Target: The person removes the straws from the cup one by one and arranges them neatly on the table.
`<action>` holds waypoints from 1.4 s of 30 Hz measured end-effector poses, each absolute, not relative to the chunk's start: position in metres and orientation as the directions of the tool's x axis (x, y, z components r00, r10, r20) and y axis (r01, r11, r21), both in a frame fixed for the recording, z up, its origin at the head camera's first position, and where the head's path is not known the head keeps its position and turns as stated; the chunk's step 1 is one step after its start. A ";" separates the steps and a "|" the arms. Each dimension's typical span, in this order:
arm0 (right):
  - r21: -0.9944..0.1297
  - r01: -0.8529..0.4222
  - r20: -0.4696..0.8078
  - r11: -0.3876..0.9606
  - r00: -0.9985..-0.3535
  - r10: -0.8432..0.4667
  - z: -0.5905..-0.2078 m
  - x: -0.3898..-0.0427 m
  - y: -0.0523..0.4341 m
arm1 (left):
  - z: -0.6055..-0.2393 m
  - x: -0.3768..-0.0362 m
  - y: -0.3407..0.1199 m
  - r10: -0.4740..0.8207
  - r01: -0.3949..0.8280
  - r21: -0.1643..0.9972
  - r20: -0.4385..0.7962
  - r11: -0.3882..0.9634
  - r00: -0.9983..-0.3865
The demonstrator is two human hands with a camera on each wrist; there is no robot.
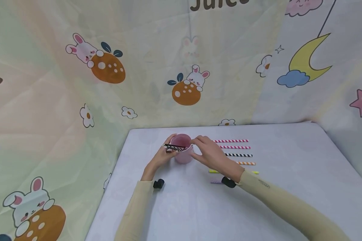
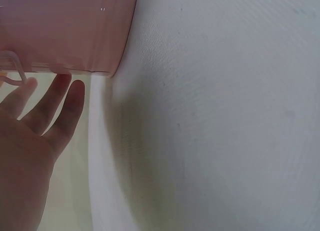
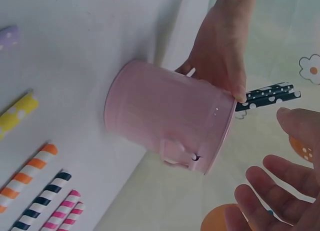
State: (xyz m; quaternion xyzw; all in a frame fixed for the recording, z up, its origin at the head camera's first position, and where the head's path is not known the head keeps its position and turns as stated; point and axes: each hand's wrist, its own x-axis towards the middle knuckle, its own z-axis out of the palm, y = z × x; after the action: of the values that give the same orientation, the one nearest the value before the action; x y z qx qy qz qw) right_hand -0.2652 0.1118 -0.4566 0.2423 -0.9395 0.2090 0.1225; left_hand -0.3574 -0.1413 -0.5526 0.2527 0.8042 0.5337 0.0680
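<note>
A pink cup (image 1: 184, 158) with small side loops stands on the white table. My left hand (image 1: 163, 156) holds it from the left, thumb by the rim and fingers around the far side. Black straws with white dots (image 3: 270, 95) lean out over the rim beside that thumb; their lower ends are hidden inside. On the cup's other side is my right hand (image 1: 212, 153), close to the rim. Its fingers (image 3: 272, 191) are spread and loosely bent in the right wrist view, apart from the cup, with nothing visible between them.
Right of the cup lie pink striped straws (image 1: 235, 141), a black striped straw (image 1: 239, 155), an orange striped straw (image 1: 248, 163), a yellow straw (image 1: 213, 171) and a purple straw (image 1: 216, 182). My right forearm passes over some of them. A printed cloth (image 1: 151, 90) hangs behind the table (image 1: 196, 211).
</note>
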 end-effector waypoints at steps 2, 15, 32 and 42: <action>-0.325 -0.508 0.328 0.798 -0.852 -0.409 -0.457 -0.269 0.107 | -0.553 -0.357 -0.142 0.478 0.328 0.893 0.153 0.308 -0.865; -0.351 -0.522 0.291 0.778 -0.850 -0.439 -0.465 -0.284 0.082 | -0.554 -0.359 -0.142 0.490 0.310 0.904 0.135 0.296 -0.861; -0.289 -0.593 0.376 0.752 -0.793 -0.480 -0.480 -0.292 0.073 | -0.520 -0.343 -0.140 0.517 0.283 0.903 0.081 0.325 -0.852; -0.286 -0.594 0.394 0.752 -0.788 -0.474 -0.481 -0.290 0.073 | -0.521 -0.344 -0.140 0.524 0.291 0.906 0.094 0.308 -0.847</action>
State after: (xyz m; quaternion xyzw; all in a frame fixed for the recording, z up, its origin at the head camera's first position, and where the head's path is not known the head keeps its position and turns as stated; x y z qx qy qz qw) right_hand -0.2897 0.0728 -0.4813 0.2890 -0.9238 0.2015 0.1500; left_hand -0.3439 -0.1404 -0.5212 0.2541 0.8012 0.5304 0.1098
